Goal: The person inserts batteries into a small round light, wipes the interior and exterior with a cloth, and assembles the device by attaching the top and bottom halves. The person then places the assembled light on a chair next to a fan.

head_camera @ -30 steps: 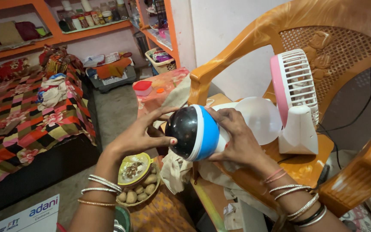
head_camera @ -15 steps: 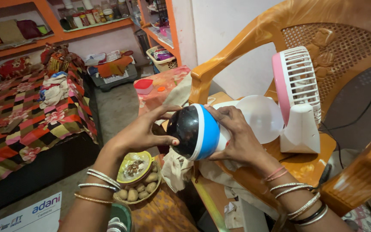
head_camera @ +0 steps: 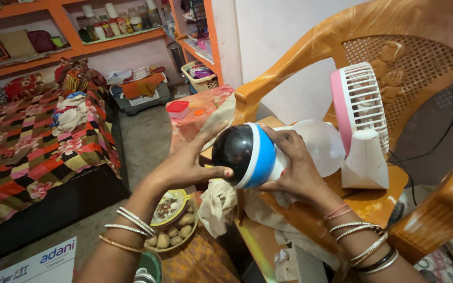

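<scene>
1. Grip: both hands are clamped on a round device (head_camera: 247, 154), one hand on each end. The left hand (head_camera: 184, 165) cups the black dome, thumb tip pressed on its lower front and fingers spread up over the top. The right hand (head_camera: 294, 170) wraps the white body behind the blue band, fingers curled over it.
2. Device: glossy black dome, a blue ring around the middle, a white part behind that the right hand mostly hides.
3. Orientation: the long axis runs from dome to white part, roughly level with a slight tilt. The dome points toward the person's left, at the left palm; the white end points right, toward the chair back.
4. Position: held in the air just above the front edge of the seat of an orange plastic chair (head_camera: 373, 196), near the armrest.
5. On the seat, just behind the right hand: a translucent white dome (head_camera: 323, 144), and beside it a small pink and white fan (head_camera: 363, 120) standing upright.
6. A pale cloth (head_camera: 218, 202) hangs off the seat edge under the device.
7. Below the left wrist: a bowl of small potatoes (head_camera: 171, 230) with a smaller dish resting on it.
8. Far left: a bed with a patchwork cover (head_camera: 38, 147).
</scene>
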